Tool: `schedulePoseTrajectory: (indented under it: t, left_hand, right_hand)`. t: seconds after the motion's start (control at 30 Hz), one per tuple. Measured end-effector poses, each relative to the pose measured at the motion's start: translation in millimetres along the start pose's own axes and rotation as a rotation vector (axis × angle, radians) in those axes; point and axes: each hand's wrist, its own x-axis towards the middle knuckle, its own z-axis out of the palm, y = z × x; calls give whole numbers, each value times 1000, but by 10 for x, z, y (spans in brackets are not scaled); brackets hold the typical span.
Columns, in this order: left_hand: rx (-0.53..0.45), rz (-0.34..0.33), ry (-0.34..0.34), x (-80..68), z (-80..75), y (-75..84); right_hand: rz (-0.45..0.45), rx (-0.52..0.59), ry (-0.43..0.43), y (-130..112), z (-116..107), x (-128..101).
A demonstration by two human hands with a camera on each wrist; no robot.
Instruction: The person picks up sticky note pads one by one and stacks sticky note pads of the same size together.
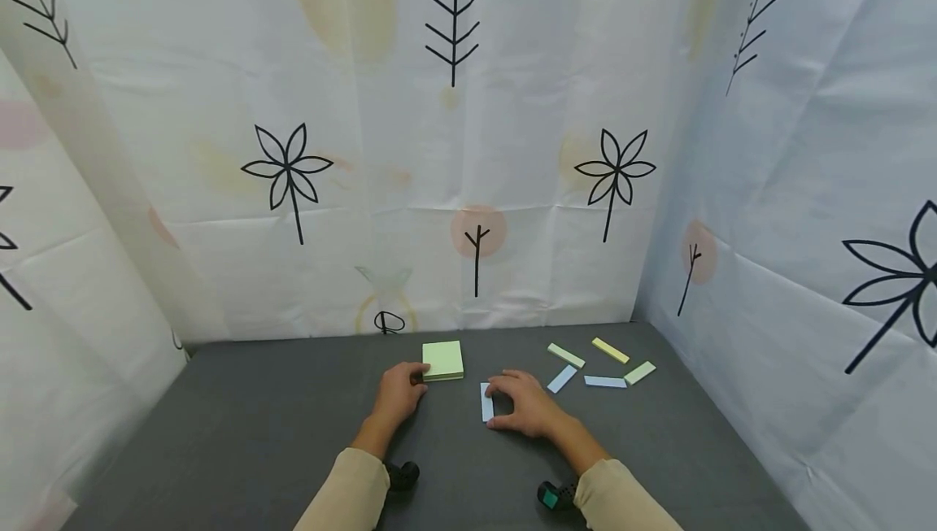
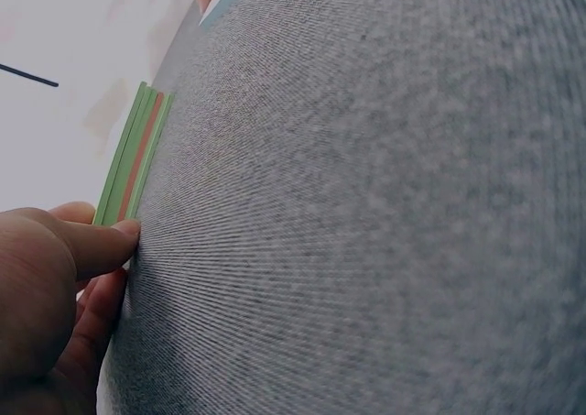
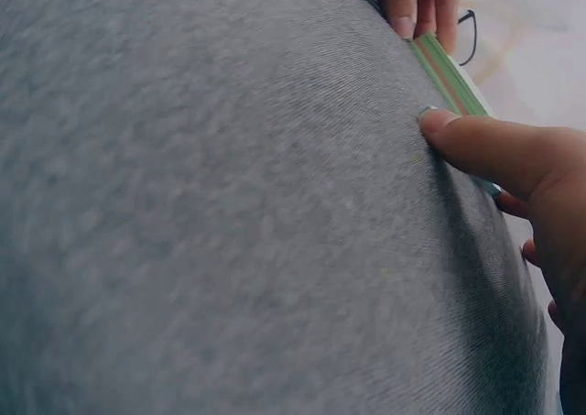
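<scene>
A square stack of pale green paper notes [image 1: 442, 359] lies on the dark grey table. My left hand [image 1: 396, 393] holds it by its left side, thumb at the near corner. From the left wrist view, the stack's edge [image 2: 135, 163] shows green layers with one reddish layer between. To the right, my right hand [image 1: 529, 405] grips a pale blue strip [image 1: 485, 402] lengthwise, the thumb at its near end and a finger at its far end. The strip lies on or just over the table; which, I cannot tell.
Right of my right hand lie loose strips: two blue ones [image 1: 562, 379] [image 1: 605, 382], two green ones [image 1: 567, 354] [image 1: 640, 373] and a yellow one [image 1: 611, 350]. White printed curtains [image 1: 527, 271] hang along the back and sides of the table [image 1: 256, 433].
</scene>
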Motion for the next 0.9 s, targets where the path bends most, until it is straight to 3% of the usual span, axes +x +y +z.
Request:
schedulePoseTrajectory:
  t: [0.13, 0.4, 0.9]
  left_hand:
    - [-8, -4, -6, -7, -5, 5]
    - [5, -6, 3, 7, 3, -2]
    - [-1, -1, -12, 8, -19, 16]
  right_hand:
    - [-44, -65, -17, -23, -17, -23]
    - [-256, -223, 41, -59, -48, -7]
    - [-268, -125, 83, -16, -14, 4]
